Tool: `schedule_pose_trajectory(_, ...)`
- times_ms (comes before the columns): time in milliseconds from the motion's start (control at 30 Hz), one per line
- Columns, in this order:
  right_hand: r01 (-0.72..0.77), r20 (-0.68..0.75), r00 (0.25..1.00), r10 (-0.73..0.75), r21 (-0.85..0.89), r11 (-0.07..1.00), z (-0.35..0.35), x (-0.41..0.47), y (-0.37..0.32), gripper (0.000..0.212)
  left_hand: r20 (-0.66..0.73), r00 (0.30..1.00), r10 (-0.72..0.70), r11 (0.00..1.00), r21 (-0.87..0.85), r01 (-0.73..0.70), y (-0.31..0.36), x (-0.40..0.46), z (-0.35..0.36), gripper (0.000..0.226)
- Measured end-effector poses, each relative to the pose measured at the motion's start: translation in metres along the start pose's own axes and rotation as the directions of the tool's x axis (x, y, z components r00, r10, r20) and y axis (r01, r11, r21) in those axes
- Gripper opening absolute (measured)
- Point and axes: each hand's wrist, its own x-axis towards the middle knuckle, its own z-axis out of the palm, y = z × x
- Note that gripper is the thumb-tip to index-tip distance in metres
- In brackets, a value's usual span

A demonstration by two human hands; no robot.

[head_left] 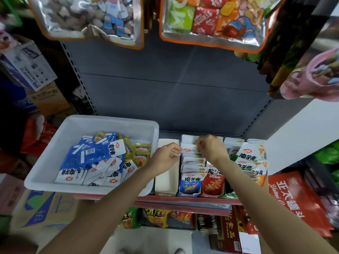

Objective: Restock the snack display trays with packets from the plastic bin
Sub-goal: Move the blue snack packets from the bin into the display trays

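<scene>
White bin (45,167) at lower left holds many packets (95,162), blue tray (189,193) looks near full, cardboard tray (166,187) beside it empty; left hand (165,156) and right hand (211,149) pinch packets in blue tray, restock maybe halfway.

blue packet (190,184): 魔芋爽 | red bag (291,204): 亚太 | box (231,230): Foods

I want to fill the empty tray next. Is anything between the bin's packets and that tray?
Only the left hand and its forearm, which reach across the near right corner of the plastic bin to the tray rows. The empty white tray sits right beside the bin, with nothing visible inside.
</scene>
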Motion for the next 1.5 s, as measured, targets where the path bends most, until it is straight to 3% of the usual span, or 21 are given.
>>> schedule_pose_trajectory(67, 0.041, -0.038, 0.998, -0.043, -0.047, 0.998, 0.001, -0.001, -0.009, 0.021, -0.044, 0.999, -0.004, 1.0, -0.013, 0.003, -0.006, -0.004, -0.008, 0.026)
schedule_pose_trajectory(167, 0.163, -0.143, 0.977, -0.158, 0.027, 0.986, 0.006, -0.007, -0.04, 0.027, -0.157, 0.987, -0.028, 0.999, -0.024, 0.025, -0.021, -0.015, -0.028, 0.024)
schedule_pose_trajectory(300, 0.306, 0.028, 0.949, -0.314, 0.153, 0.94, 0.029, -0.007, -0.099, 0.027, -0.32, 0.946, -0.059, 0.992, 0.084, 0.09, -0.061, -0.034, -0.069, 0.016)
schedule_pose_trajectory(367, 0.335, 0.104, 0.929, -0.355, 0.17, 0.927, 0.051, -0.004, -0.13, 0.03, -0.359, 0.928, -0.098, 0.964, 0.197, 0.178, -0.089, -0.043, -0.09, 0.022)
schedule_pose_trajectory(467, 0.346, 0.203, 0.907, -0.37, 0.142, 0.927, 0.085, 0.002, -0.165, 0.043, -0.309, 0.922, -0.232, 0.834, 0.425, 0.352, -0.129, -0.052, -0.116, 0.05)
schedule_pose_trajectory(633, 0.391, 0.5, 0.796, -0.342, 0.007, 0.92, 0.139, 0.017, -0.206, 0.071, -0.077, 0.955, -0.286, 0.76, 0.589, 0.275, -0.184, -0.053, -0.15, 0.08)
schedule_pose_trajectory(700, 0.386, 0.567, 0.768, -0.299, -0.037, 0.922, 0.148, 0.019, -0.215, 0.069, -0.032, 0.96, -0.278, 0.748, 0.62, 0.237, -0.189, -0.052, -0.156, 0.077)
schedule_pose_trajectory(833, 0.254, 0.499, 0.824, -0.267, 0.095, 0.963, 0.135, 0.015, -0.223, 0.053, -0.009, 0.98, -0.2, 0.664, 0.734, 0.142, -0.185, -0.054, -0.164, 0.051)
schedule_pose_trajectory(900, 0.22, 0.461, 0.842, -0.28, 0.18, 0.959, 0.126, 0.013, -0.22, 0.046, -0.001, 0.989, -0.148, 0.707, 0.699, 0.107, -0.183, -0.059, -0.162, 0.044)
schedule_pose_trajectory(967, 0.138, 0.401, 0.88, -0.256, 0.298, 0.944, 0.118, 0.013, -0.217, 0.049, -0.079, 0.99, -0.117, 0.781, 0.609, 0.141, -0.176, -0.066, -0.162, 0.043)
schedule_pose_trajectory(1100, -0.097, 0.238, 0.971, -0.038, 0.532, 0.841, 0.106, 0.019, -0.208, 0.048, -0.322, 0.945, -0.053, 0.899, 0.396, 0.185, -0.154, -0.073, -0.164, 0.038)
schedule_pose_trajectory(1167, -0.231, 0.247, 0.966, 0.077, 0.694, 0.682, 0.099, 0.02, -0.202, 0.047, -0.434, 0.899, -0.056, 0.962, 0.219, 0.165, -0.139, -0.071, -0.162, 0.031)
schedule_pose_trajectory(1233, -0.32, 0.293, 0.947, 0.128, 0.843, 0.433, 0.088, 0.017, -0.194, 0.04, -0.461, 0.886, -0.045, 0.996, 0.048, 0.076, -0.124, -0.064, -0.154, 0.026)
schedule_pose_trajectory(1267, -0.325, 0.301, 0.946, 0.121, 0.888, 0.326, 0.081, 0.014, -0.189, 0.032, -0.443, 0.896, -0.035, 0.999, -0.024, 0.027, -0.117, -0.06, -0.149, 0.024)
schedule_pose_trajectory(1333, -0.277, 0.258, 0.96, 0.109, 0.931, 0.239, 0.066, 0.006, -0.174, 0.013, -0.383, 0.924, -0.019, 0.993, -0.111, -0.026, -0.101, -0.053, -0.135, 0.021)
schedule_pose_trajectory(1500, -0.149, 0.107, 0.981, 0.162, 0.951, 0.27, 0.023, -0.006, -0.127, 0.008, -0.285, 0.958, -0.028, 0.96, -0.273, -0.054, -0.071, -0.027, -0.095, 0.013)
